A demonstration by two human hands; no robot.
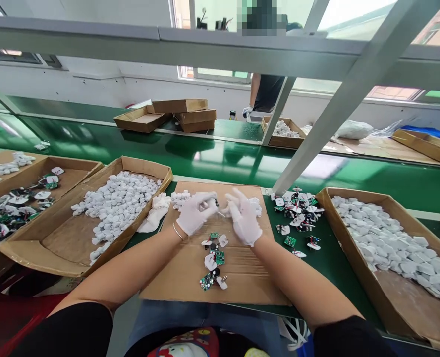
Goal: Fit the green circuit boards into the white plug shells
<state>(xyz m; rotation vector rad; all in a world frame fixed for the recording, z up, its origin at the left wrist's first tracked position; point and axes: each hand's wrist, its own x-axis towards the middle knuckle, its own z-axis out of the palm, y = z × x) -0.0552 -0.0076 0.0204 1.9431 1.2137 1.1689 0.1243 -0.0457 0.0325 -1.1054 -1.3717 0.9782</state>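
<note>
One small dark part (216, 202), blurred, sits mid-frame, seemingly pinched between the fingertips of my gloved left hand (193, 216). My right hand (245, 221) faces it, just apart, fingers raised; I cannot tell whether it grips anything. Below, circuit boards (220, 258) lie loose on the cardboard sheet (177, 283); a wrist dipped too low could drag them and tangle their wires. Right of centre, a heap of boards (297, 210) on the green desk (329, 280) might scatter if my forearm swung wide. White pieces (394, 243) fill much of the box (404, 295) far right.

Cardboard boxes (197, 118) on far bench (238, 131)
</note>
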